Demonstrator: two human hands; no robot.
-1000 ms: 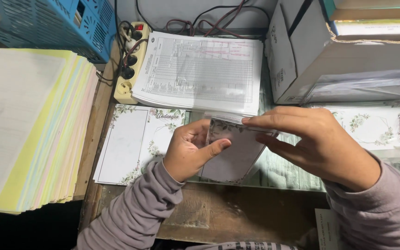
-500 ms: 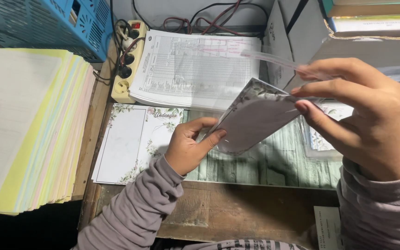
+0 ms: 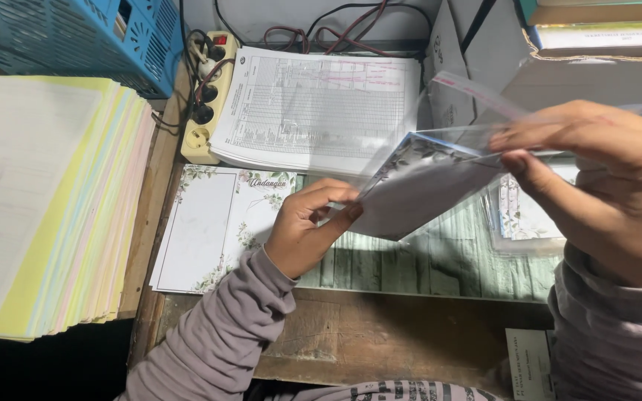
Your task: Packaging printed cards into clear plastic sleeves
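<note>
A floral-edged card [image 3: 425, 189] sits tilted in mid-air inside a clear plastic sleeve [image 3: 477, 93], whose open flap sticks up to the left of my right hand. My left hand [image 3: 310, 226] pinches the card's lower left corner. My right hand [image 3: 596, 178], raised close to the camera, grips the card and sleeve at their upper right end. Flat on the desk left of my left hand lies a stack of open floral cards [image 3: 213, 226].
A pile of pastel paper sheets [image 3: 53, 200] fills the left. A printed form stack [image 3: 313, 111] and a power strip [image 3: 206, 96] lie behind. A blue crate [image 3: 76, 37] stands far left, cardboard boxes [image 3: 559, 74] far right. More sleeved cards [image 3: 521, 219] rest under my right hand.
My right hand has lifted up and to the right, toward the camera, raising the card's right end. The card has gone from held low and level to tilted inside the sleeve.
</note>
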